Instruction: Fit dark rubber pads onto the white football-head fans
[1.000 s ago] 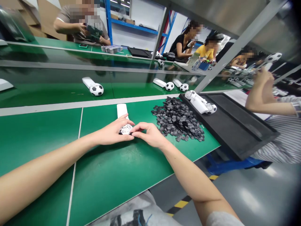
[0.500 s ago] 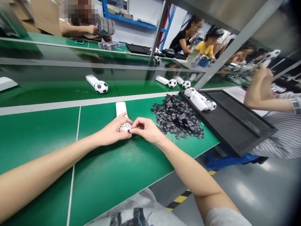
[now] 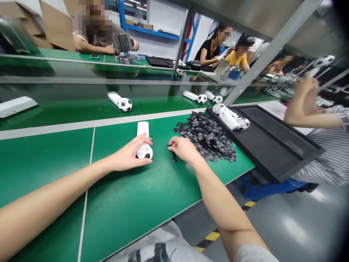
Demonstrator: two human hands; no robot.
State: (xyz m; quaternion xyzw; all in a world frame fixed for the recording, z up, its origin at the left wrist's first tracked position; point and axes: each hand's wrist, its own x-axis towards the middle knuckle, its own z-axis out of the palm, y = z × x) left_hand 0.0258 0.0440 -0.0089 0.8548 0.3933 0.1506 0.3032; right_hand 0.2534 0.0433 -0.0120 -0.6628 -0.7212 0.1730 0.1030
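My left hand (image 3: 131,154) curls round the ball-shaped end of a white housing (image 3: 143,129), thumb on the near side and fingers on the far side. That end has a soccer-ball pattern, with a few black patches and open white lattice; its flat handle points away from me on the green bench. To the right, my right hand (image 3: 184,148) is closed in a pinch at the left edge of a pile of small black patches (image 3: 209,134). Something dark shows at its fingertips, apparently one patch. Loose black patches (image 3: 174,158) lie just beneath that hand.
A black tray (image 3: 278,142) holding white ball-ended housings (image 3: 229,119) stands right of the pile. Beyond the bench edge, a finished-looking ball-ended piece (image 3: 124,104) and others lie on a green conveyor (image 3: 152,105). A person's arm (image 3: 305,105) is at far right.
My right hand has left the ball-shaped end and moved right to the pile's edge. My left hand has loosened slightly but stays round the housing. Pieces on the conveyor have shifted right.
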